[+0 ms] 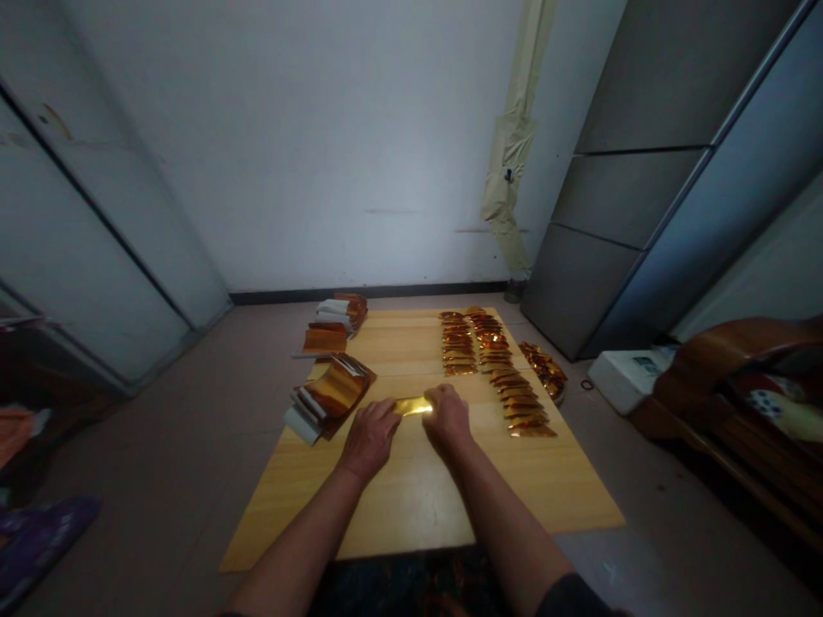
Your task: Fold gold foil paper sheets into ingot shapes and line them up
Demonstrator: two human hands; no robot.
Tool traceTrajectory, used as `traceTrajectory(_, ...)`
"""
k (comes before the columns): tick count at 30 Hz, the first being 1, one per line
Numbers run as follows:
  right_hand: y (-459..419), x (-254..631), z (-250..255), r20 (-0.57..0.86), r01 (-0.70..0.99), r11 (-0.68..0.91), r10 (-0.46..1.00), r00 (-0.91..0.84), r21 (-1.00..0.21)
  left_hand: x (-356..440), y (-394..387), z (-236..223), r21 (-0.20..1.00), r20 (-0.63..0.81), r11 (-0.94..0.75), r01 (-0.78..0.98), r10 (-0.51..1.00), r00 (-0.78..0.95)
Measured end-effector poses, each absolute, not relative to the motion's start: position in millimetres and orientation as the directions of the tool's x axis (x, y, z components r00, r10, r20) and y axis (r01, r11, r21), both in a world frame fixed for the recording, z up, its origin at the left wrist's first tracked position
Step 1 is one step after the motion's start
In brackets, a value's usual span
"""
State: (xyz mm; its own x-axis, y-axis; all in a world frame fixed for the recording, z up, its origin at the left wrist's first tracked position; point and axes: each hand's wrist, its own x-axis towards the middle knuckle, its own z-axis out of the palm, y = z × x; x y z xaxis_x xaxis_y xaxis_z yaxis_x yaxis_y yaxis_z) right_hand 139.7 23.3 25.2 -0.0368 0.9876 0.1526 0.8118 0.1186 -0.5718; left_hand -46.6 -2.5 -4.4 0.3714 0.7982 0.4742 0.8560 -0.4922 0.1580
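Observation:
A strip of shiny gold foil paper (413,405) stretches between my two hands, just over the middle of the wooden table. My left hand (371,439) grips its left end with fingers closed. At the other end, my right hand (448,415) pinches the foil, and the fingers partly cover it. Left of my left hand lies a fanned stack of gold and white sheets (337,387). To the right of my right hand, folded gold foil pieces (519,399) stand in a row, with further rows of folded pieces (458,344) behind.
More foil sheets (326,339) lie at the table's (417,514) far left edge. Beyond its right edge, a container heaped with gold pieces (543,368) sits low by a white box (627,380). A grey refrigerator (617,188), a wooden seat (713,403) and a wall (360,154) surround the table.

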Motion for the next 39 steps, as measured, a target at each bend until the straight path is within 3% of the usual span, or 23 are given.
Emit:
traceTrajectory(7,26.4,138.0,21.3,0.135,0.832,0.099,0.990,-0.029,-0.547,-45.8,-2.9,-4.5,0.124,0.502,-0.478,0.870,0.786,0.361)
traceTrajectory(12,27.7,137.7,19.7,0.145,0.793,0.094,0.989,-0.007,-0.602,-45.2,-2.0,-5.5,0.125,0.525,-0.482,0.867,0.774,0.354)
traceTrajectory(22,21.4,136.5,13.3,0.272,0.775,0.181,0.962,-0.012,-0.605,-44.3,-6.1,1.8,0.160,0.585,-0.534,0.830,0.728,0.356)
traceTrajectory(26,20.1,137.8,11.0,0.309,0.813,0.206,0.950,-0.034,-0.544,-44.5,-7.0,2.1,0.176,0.587,-0.545,0.819,0.727,0.357)
traceTrajectory(34,16.6,140.2,13.0,0.377,0.899,0.311,0.908,-0.184,-0.309,-45.5,-3.7,-5.4,0.188,0.580,-0.532,0.825,0.738,0.344)
traceTrajectory(39,13.9,139.3,16.1,0.418,0.895,0.359,0.879,-0.229,-0.265,-46.1,-5.2,-4.4,0.181,0.584,-0.525,0.831,0.738,0.339)
